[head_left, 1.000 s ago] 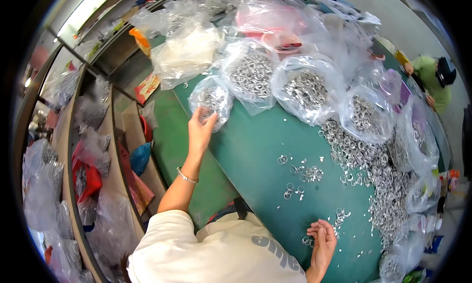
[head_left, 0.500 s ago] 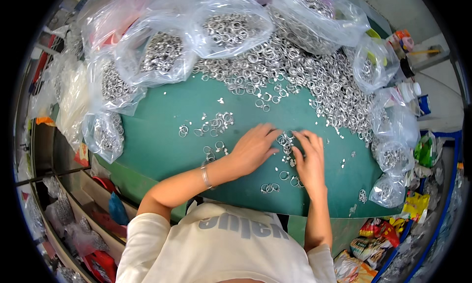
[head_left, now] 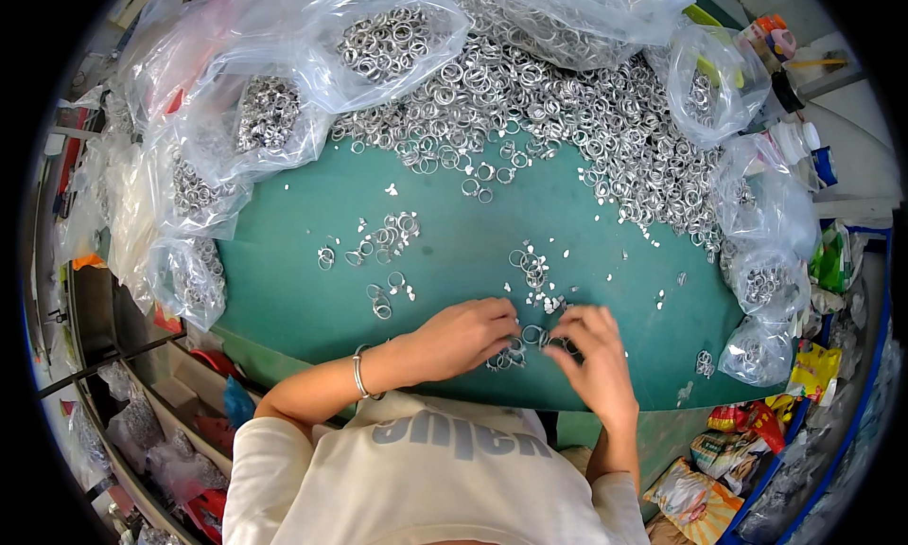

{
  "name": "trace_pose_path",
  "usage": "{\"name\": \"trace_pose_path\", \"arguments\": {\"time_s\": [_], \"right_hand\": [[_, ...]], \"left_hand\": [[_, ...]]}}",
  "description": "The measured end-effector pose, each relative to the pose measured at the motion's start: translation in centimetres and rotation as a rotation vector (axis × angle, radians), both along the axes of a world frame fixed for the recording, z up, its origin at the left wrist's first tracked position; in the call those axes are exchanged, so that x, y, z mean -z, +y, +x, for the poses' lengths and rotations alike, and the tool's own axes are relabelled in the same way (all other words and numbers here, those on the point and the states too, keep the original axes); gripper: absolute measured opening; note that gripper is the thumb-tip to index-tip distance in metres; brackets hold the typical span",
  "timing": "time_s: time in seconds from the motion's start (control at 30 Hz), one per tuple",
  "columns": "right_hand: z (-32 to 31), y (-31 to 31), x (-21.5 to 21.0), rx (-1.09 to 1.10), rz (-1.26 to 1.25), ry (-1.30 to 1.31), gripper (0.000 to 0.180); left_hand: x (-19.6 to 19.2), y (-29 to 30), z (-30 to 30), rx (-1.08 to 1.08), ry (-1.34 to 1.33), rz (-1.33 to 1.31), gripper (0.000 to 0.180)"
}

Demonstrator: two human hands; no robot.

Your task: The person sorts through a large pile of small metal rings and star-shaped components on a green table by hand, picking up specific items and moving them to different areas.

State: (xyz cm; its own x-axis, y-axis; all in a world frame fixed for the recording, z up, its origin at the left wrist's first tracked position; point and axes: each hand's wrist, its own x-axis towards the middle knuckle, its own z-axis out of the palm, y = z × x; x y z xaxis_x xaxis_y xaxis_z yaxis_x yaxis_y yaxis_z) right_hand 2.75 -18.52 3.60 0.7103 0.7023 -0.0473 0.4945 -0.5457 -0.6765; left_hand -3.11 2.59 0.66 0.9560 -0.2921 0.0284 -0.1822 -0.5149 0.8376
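Note:
Near the front edge of the green tabletop, my left hand has its fingers curled together; whatever its fingertips may pinch is hidden. Below those fingertips lies a small cluster of silver rings. My right hand is bent over other loose rings, its thumb and fingers apart. Just beyond both hands, small silver pieces lie scattered beside another ring cluster. A further group of rings rests to the left, and two or three more lie nearer me.
A large heap of silver rings curves along the far and right side. Clear plastic bags of rings line the table's rim, including smaller bags at right. Drawers stand at lower left, colourful packets at lower right.
Both hands have drawn back toward me, from the middle ring cluster to the rings near the front edge. The view has also shifted slightly.

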Motion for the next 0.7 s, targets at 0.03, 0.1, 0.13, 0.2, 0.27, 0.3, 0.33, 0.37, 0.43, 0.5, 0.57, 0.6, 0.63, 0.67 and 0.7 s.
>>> {"name": "trace_pose_path", "arguments": {"time_s": [0.03, 0.1, 0.13, 0.2, 0.27, 0.3, 0.33, 0.37, 0.43, 0.5, 0.57, 0.6, 0.63, 0.67, 0.7], "right_hand": [[0.4, 0.6, 0.5, 0.060, 0.013, -0.073, 0.024], [1.3, 2.5, 1.3, 0.200, 0.034, -0.219, 0.025], [1.6, 3.7, 1.8, 0.217, -0.019, -0.273, 0.025], [1.8, 4.3, 2.5, 0.232, -0.049, -0.294, 0.024], [2.0, 4.2, 2.7, 0.241, -0.013, -0.278, 0.022], [2.1, 3.5, 2.6, 0.248, 0.035, -0.250, 0.021], [2.0, 2.9, 2.4, 0.257, 0.079, -0.222, 0.020], [1.6, 2.7, 2.0, 0.313, 0.140, -0.156, 0.019], [0.5, 2.0, 1.1, 0.424, 0.263, -0.021, 0.019], [0.0, 1.0, 1.1, 0.345, 0.211, 0.029, 0.018], [-0.6, -0.3, 0.6, 0.275, 0.147, 0.164, 0.018], [-0.7, -1.0, 0.4, 0.164, 0.113, 0.204, 0.018], [-0.9, -1.0, 0.3, 0.106, 0.064, 0.136, 0.018], [-1.0, -0.9, 0.3, 0.047, 0.014, 0.069, 0.018], [-1.0, -0.7, 0.3, -0.015, -0.035, 0.001, 0.018]], "left_hand": [[-0.4, -0.2, -0.1, -0.010, 0.045, -0.027, 0.016], [0.5, -0.5, 1.5, -0.154, -0.072, 0.082, 0.022], [0.7, -0.8, 2.5, -0.207, -0.137, 0.163, 0.023], [1.2, -1.0, 3.8, -0.234, -0.225, 0.264, 0.023], [1.4, -0.7, 3.7, -0.239, -0.225, 0.250, 0.021], [1.4, -0.6, 3.7, -0.240, -0.226, 0.243, 0.020], [1.4, -0.4, 3.4, -0.257, -0.224, 0.213, 0.019], [1.3, -0.2, 3.0, -0.273, -0.222, 0.183, 0.019], [0.8, 0.0, 2.0, -0.259, -0.219, 0.123, 0.017], [0.0, -0.1, 0.8, -0.200, -0.218, 0.064, 0.015], [-0.3, -0.5, -0.8, -0.083, -0.137, 0.064, 0.014], [-0.3, -0.8, -1.4, -0.026, -0.096, 0.065, 0.014], [-0.2, -1.2, -2.0, 0.017, -0.081, 0.062, 0.014], [0.2, -1.6, -2.6, 0.058, -0.065, 0.059, 0.014], [0.6, -1.8, -2.9, 0.098, -0.049, 0.056, 0.014]]}}
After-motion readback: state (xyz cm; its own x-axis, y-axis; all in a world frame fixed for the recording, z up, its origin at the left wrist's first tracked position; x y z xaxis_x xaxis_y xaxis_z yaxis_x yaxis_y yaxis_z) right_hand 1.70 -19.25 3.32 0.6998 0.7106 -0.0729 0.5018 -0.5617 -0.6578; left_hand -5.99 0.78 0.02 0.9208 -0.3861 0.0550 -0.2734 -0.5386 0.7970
